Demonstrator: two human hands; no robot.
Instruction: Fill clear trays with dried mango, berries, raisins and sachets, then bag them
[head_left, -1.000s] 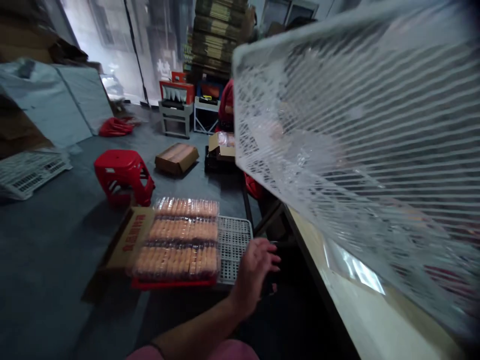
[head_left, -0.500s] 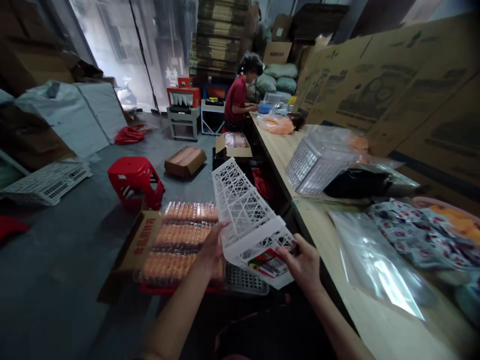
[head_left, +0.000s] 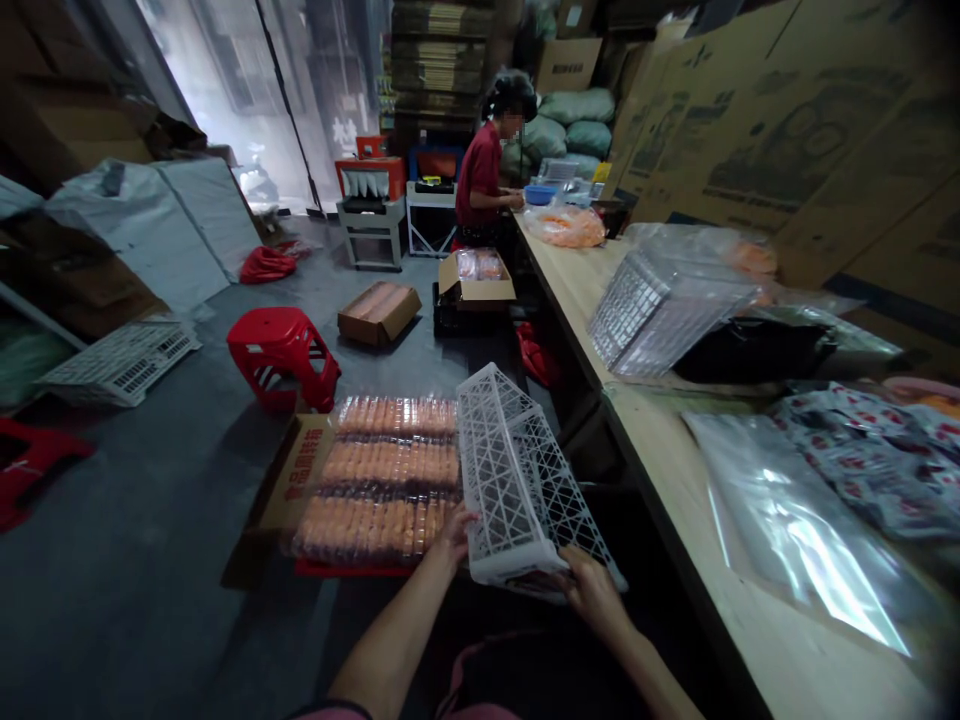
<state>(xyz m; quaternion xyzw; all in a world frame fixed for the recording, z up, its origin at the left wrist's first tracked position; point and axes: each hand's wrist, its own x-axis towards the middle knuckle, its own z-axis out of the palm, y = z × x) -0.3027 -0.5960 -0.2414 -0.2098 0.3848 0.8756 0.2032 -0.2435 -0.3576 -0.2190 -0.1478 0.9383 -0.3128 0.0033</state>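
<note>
A white plastic lattice basket (head_left: 504,480) is tilted in front of me, between the open carton and the workbench. My left hand (head_left: 454,540) grips its near left edge. On the near right rim, my right hand (head_left: 592,590) is closed around the plastic. Left of the basket lies an open cardboard carton (head_left: 289,470) with rows of orange-brown packs in clear plastic (head_left: 386,465). Part of the basket's near end is hidden by my right hand.
A wooden workbench (head_left: 675,470) runs along the right, with clear plastic sheets (head_left: 787,520) and a clear plastic-wrapped crate (head_left: 660,310). A red stool (head_left: 281,350) and a small carton (head_left: 380,312) stand on the floor. A person in red (head_left: 480,170) sits at the bench's far end.
The basket has been lowered and turned, so its open lattice inside shows more and its coloured label no longer shows. Both hands stay on it. The view has shifted slightly.
</note>
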